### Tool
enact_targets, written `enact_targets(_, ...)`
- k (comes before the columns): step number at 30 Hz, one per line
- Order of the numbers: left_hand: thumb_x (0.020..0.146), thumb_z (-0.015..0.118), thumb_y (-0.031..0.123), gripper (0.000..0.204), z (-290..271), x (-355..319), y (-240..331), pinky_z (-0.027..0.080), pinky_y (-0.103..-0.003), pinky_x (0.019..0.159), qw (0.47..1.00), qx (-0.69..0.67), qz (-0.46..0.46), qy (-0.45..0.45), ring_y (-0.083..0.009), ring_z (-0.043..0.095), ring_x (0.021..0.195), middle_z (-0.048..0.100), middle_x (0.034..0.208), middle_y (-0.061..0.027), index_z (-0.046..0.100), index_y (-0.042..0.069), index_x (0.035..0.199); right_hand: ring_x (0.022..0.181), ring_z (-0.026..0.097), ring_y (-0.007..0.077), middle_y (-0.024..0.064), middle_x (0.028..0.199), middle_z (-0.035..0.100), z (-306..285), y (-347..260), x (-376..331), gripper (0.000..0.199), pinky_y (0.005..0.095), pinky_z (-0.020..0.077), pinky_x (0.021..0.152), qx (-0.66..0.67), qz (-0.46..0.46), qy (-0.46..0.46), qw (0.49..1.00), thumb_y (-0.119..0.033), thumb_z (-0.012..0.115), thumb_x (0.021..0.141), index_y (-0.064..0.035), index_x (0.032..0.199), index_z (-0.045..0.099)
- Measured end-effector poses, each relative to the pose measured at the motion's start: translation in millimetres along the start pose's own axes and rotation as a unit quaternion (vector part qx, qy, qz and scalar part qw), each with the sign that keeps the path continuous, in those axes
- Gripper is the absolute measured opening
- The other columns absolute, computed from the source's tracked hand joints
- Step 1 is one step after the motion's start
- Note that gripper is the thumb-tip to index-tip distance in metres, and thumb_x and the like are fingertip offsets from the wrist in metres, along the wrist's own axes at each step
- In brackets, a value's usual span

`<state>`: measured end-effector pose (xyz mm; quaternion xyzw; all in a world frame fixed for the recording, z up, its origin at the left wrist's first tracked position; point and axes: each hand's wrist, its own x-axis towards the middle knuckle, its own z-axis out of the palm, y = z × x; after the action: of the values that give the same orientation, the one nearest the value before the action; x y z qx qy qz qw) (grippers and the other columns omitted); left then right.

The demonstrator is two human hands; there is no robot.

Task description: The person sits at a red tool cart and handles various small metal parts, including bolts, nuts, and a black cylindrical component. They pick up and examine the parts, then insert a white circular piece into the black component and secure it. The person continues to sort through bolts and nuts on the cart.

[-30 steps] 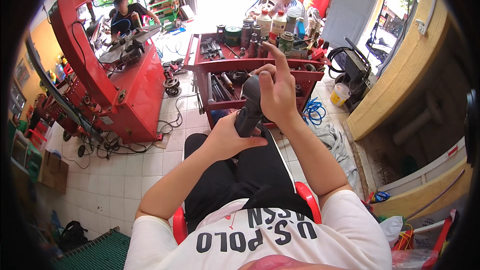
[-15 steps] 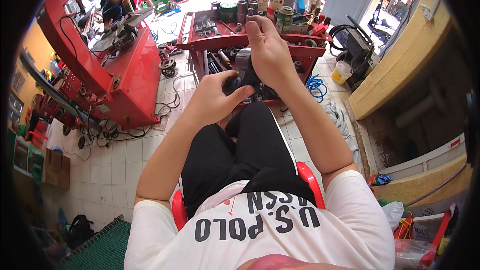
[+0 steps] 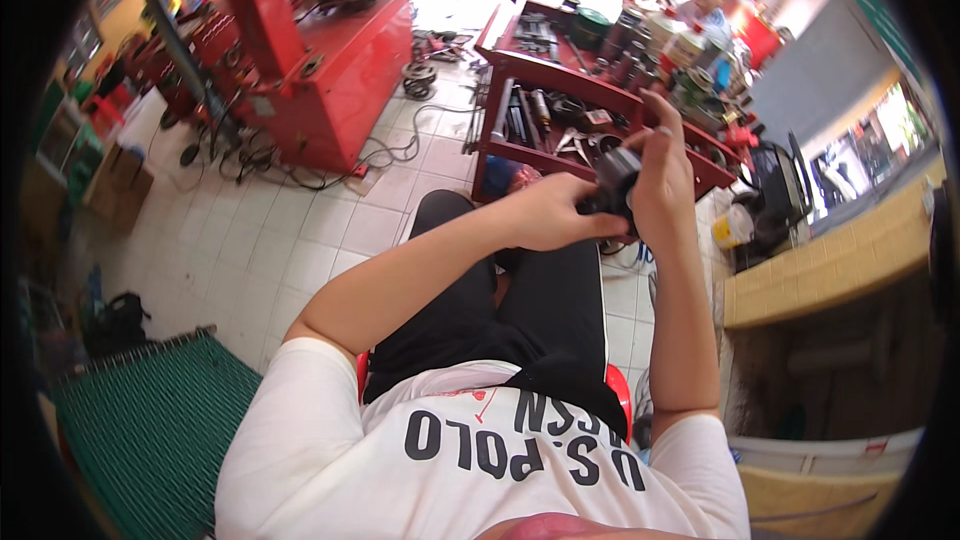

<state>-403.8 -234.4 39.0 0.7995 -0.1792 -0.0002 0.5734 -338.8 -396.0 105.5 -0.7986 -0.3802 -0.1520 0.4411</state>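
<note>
A black and grey rounded object (image 3: 618, 172), partly covered by my hands so its kind is unclear, is held up above my lap, in front of a red tool cart (image 3: 565, 162). My left hand (image 3: 555, 212) is closed on its lower left side, thumb and fingers around it. Against its right side rests the palm of my right hand (image 3: 665, 180), thumb and fingers stretched upward. Behind the hands, the cart's drawer holds pliers (image 3: 575, 145) and other hand tools.
Cans and bottles crowd the cart's top. To the left stands a large red machine (image 3: 335, 105) with cables on the tiled floor (image 3: 330, 230). A yellow-and-white bucket (image 3: 733, 227) is at the right, and a green mesh bed (image 3: 160, 420) at the lower left. Another person (image 3: 705, 10) is beyond the cart.
The view has swung left, so cart and machine appear farther right. Both hands have shifted rightward in the picture with the object still between them. More of the cart's open drawer shows.
</note>
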Motion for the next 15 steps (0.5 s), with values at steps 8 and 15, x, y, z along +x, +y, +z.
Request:
enact_targets(8,0.091,0.068,0.072,0.076,24,-4,-73,0.054,-0.038,0.082,0.978,-0.174,-0.117,-0.017,-0.0178,0.068,0.092,0.071,0.09,-0.0066,0.074,-0.001,0.112,0.094,0.066,0.0195,0.011,0.123,0.066,26,71,-13,0.067,0.0313,0.0512,0.078,0.095,0.074,-0.118,0.986,-0.056,0.035,0.112,-0.006,0.156,0.043)
enact_targets(15,0.089,0.02,0.094,0.111,32,10,-152,0.05,-0.041,0.101,0.831,-0.524,-0.173,0.066,-0.0169,0.057,0.12,0.064,0.128,-0.0092,0.059,0.004,0.14,0.128,0.059,0.0287,0.0182,0.15,0.05,92,107,-24,0.083,0.0411,0.047,0.106,0.042,0.068,-0.173,0.982,-0.034,0.066,0.1,-0.0082,0.165,0.021)
